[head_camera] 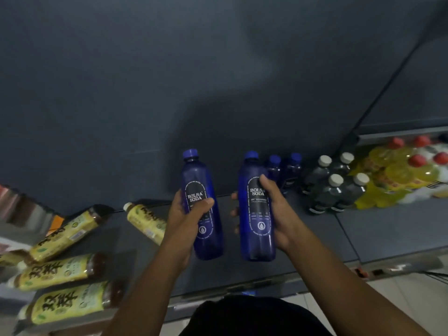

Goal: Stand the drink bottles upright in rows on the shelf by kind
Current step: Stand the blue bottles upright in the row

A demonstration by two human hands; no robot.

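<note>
My left hand (185,220) grips a blue BOLSA SODA bottle (202,180) around its label, held upright above the dark grey shelf (388,229). My right hand (278,214) grips a second blue soda bottle (254,243), also upright, just right of the first. Behind it two more blue soda bottles (283,170) stand at the back of the shelf. To their right stand several dark bottles with white caps (332,187). Several tea bottles with yellow labels (65,270) lie on their sides at the left.
Yellow bottles with red caps (402,170) fill the neighbouring shelf section at far right. The shelf's back panel (169,81) rises behind everything. A metal front rail (315,275) edges the shelf, with pale floor tiles (400,299) below.
</note>
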